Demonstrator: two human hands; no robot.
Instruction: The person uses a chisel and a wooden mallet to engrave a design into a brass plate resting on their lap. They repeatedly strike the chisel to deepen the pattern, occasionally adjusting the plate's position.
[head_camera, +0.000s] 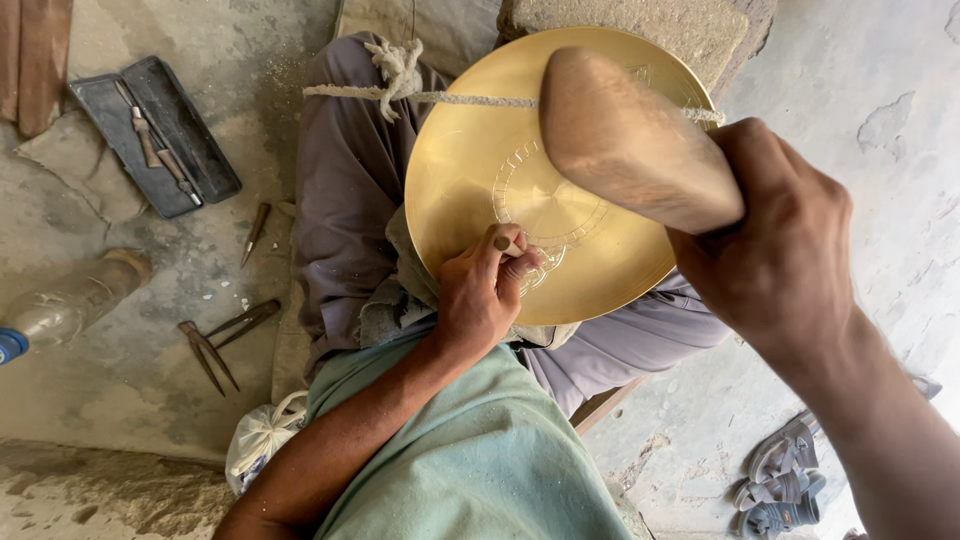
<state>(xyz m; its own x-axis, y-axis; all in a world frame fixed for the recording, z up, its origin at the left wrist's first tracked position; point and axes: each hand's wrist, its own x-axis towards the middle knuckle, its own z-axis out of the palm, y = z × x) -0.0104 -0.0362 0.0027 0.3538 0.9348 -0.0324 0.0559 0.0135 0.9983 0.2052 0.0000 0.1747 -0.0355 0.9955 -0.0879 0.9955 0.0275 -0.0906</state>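
A round brass plate (455, 170) rests on my lap, tied with a rope (440, 97) across its upper part, with an engraved circular pattern near its middle. My left hand (480, 300) grips a small metal chisel (505, 243) whose tip stands on the plate's lower part. My right hand (775, 260) is raised above the plate and holds a wooden mallet (625, 140), its blunt head pointing up-left over the plate.
A dark open metal tool case (200, 150) with chisels lies on the concrete floor at upper left. A loose chisel (254, 232), a compass-like divider (225, 335), a plastic bottle (60, 305), a white bag (260, 435) and sandals (780, 480) lie around me.
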